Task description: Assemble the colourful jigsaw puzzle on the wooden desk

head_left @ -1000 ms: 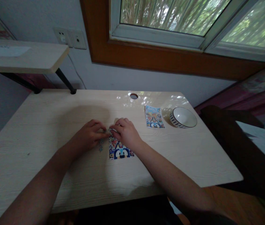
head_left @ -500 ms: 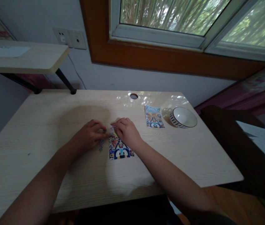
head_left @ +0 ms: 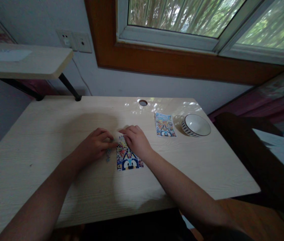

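Observation:
A colourful picture with a blue cartoon dog's face [head_left: 130, 163], apparently a small jigsaw puzzle, lies flat on the pale wooden desk [head_left: 86, 194]. Over its upper right part rests my right hand [head_left: 136, 140], fingers bent together at the top edge; what they pinch, if anything, is too small to make out. My left hand [head_left: 99, 143] is at the picture's left side. Its fingers are apart, and one fingertip touches the left edge. Partly under that hand lies a small patterned strip or cluster of bits [head_left: 108, 156].
A smaller printed card [head_left: 165, 125] with the same dog lies to the right, beside a striped white bowl [head_left: 196, 125]. A round cable hole [head_left: 143, 103] is near the desk's back edge. A raised shelf [head_left: 44, 63] stands at the left.
My right fingertips have shifted very slightly at the picture's top edge; the pale sliver beneath them is less visible. My left hand stays in place.

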